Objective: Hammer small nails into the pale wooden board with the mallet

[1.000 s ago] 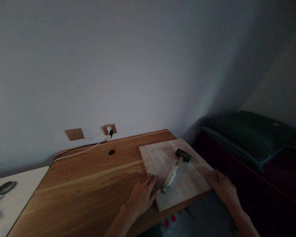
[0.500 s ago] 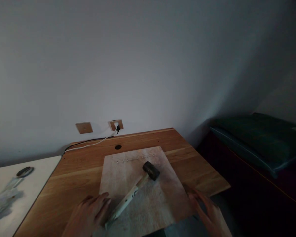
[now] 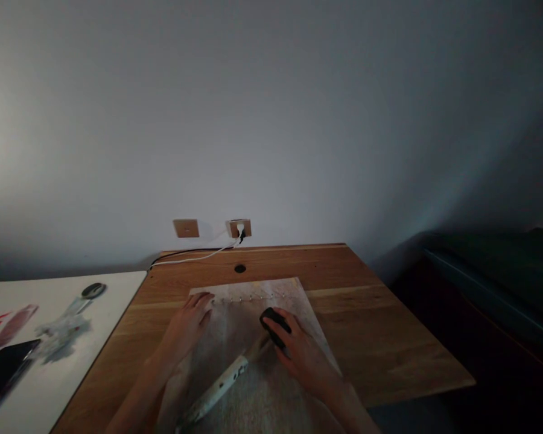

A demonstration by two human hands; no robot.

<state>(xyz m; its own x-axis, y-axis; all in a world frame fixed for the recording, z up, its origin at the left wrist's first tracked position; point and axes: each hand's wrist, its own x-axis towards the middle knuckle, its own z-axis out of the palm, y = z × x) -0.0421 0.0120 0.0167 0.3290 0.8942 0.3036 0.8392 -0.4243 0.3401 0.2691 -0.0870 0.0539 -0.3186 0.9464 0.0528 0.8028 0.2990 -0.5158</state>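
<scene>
A pale wooden board (image 3: 257,392) lies on the brown wooden desk (image 3: 389,337), with a row of small nails (image 3: 248,298) along its far edge. A mallet with a black head (image 3: 270,318) and a paint-stained light handle (image 3: 221,383) rests across the board. My right hand (image 3: 301,355) lies over the mallet's head, its fingers curled on it. My left hand (image 3: 187,325) rests flat on the board's far left corner with its fingers stretched out.
A wall socket (image 3: 239,228) with a white cable (image 3: 194,259) sits behind the desk, beside a cable hole (image 3: 240,268). To the left stands a white table (image 3: 117,301) carrying a dark tablet (image 3: 2,371) and plastic items (image 3: 63,328). A dark bed (image 3: 502,283) is at the right.
The board with the mallet has moved from the desk's right edge towards the middle. My left hand went to the board's far corner and my right hand came onto the mallet's head.
</scene>
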